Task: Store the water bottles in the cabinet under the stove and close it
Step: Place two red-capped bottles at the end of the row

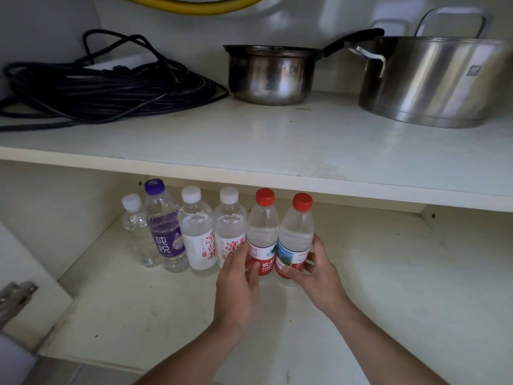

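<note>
Down on the lower shelf [361, 287] of the open cabinet, the head view shows six water bottles standing upright in a row, shoulder to shoulder. Taking the purple-capped bottle [165, 226] as the landmark: a small white-capped bottle [136, 232] stands just left of it and slightly behind; two white-capped bottles with red lettering [198, 234] [229, 229] stand to its right, touching each other; further right come two red-capped bottles [262, 232] [295, 237], the last of the row.

The left hand [236, 287] has its fingers [254, 273] curled loosely around the lower front of the nearer red-capped bottle, touching its red label; whether it grips firmly cannot be told. The right hand [313, 273] wraps the label of the far red-capped bottle, thumb on the front and fingers round its right side, closed on it. Both bottles appear to rest on the shelf.

Above the purple-capped bottle, on the upper shelf [249, 151], a coil of black cable [105, 90] lies up and to the left. A tarnished saucepan [269, 75] with a black handle sits up and to the right, and a large steel pot [433, 79] stands further right. A metal door hinge [16, 298] shows down and to the left of the bottle.
</note>
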